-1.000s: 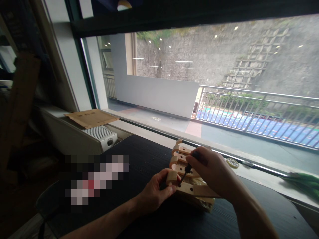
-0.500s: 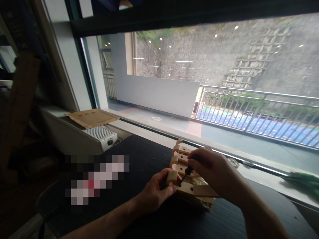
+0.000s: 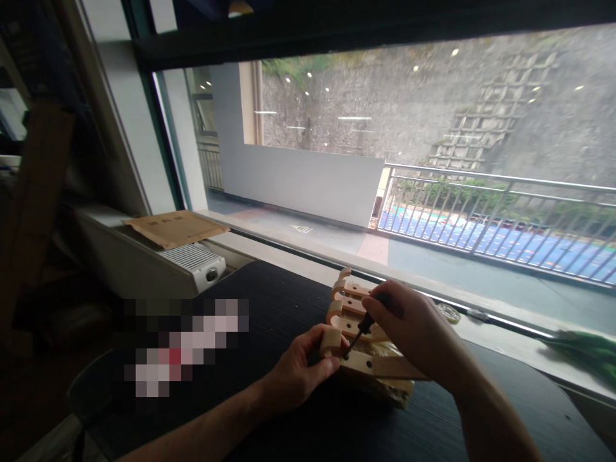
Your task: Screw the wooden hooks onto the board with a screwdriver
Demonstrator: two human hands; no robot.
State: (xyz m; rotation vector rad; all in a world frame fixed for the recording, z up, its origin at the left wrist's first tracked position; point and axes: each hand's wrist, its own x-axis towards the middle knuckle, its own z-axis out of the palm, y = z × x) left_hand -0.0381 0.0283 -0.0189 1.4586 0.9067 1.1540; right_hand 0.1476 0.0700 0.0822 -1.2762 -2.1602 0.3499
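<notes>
My left hand point(image 3: 304, 364) is closed, thumb and fingers pinching the curved end of the nearest wooden hook point(image 3: 330, 342). This hook is a pale bent strip with dark holes along its flat part. Behind it, several similar curved wooden hooks point(image 3: 335, 312) line up side by side. Gripped in my right hand point(image 3: 411, 330) is a screwdriver point(image 3: 366, 323) with a dark handle, its shaft slanting down to a hole in the nearest hook. My palm hides part of the handle. Below the hooks lies a bundle in shiny clear wrapping point(image 3: 392, 391).
All this rests on a dark table point(image 3: 260, 305) against the window sill. A brown envelope point(image 3: 178, 228) lies on a white heater-like unit point(image 3: 192, 263) at left. On the sill are a round patterned disc point(image 3: 448, 312) and green leaves point(image 3: 584, 353). A blurred-out patch covers the table's left.
My right hand and the screwdriver handle have turned slightly, the handle now showing more. The shaft's tip stays at the same hole. My left hand keeps its hold, and the view shifts a little.
</notes>
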